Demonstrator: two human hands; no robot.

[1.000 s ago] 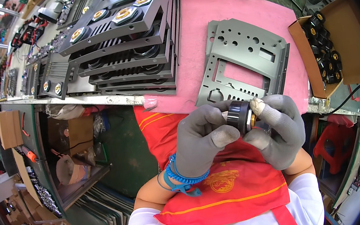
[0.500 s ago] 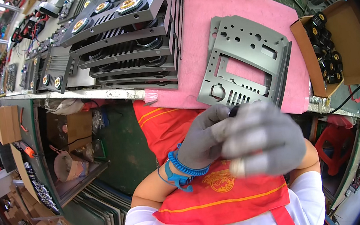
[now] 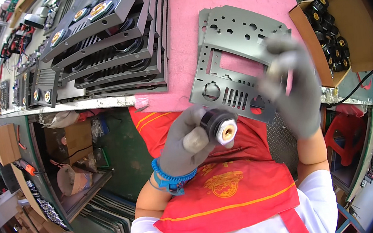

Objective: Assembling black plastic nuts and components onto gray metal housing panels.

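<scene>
In my gloved left hand [image 3: 184, 139], closed in front of the apron, is a black round socket connector [image 3: 217, 124]. A silver hex nut and a brass-coloured centre on its end face me. My gloved right hand [image 3: 295, 83] is over the right side of a grey sheet-metal panel [image 3: 233, 42]. Its fingers are blurred but look apart, and nothing shows in them. The panel has round holes, slots and a rectangular cutout, and seems to lie on another. Its near edge sticks out past the pink bench mat [image 3: 180, 25].
Slotted grey panels fitted with black connectors are stacked [image 3: 115, 55] at the left. On the right, an open cardboard box [image 3: 365, 31] holds several black connectors [image 3: 331, 31]. Metal strips lie at the back. A red stool [image 3: 345, 139] stands under the bench.
My hands were together around the connector. The right hand has come away, moving forward and right over the panel. The left keeps the connector, its nut end now visible. The view has shifted slightly.
</scene>
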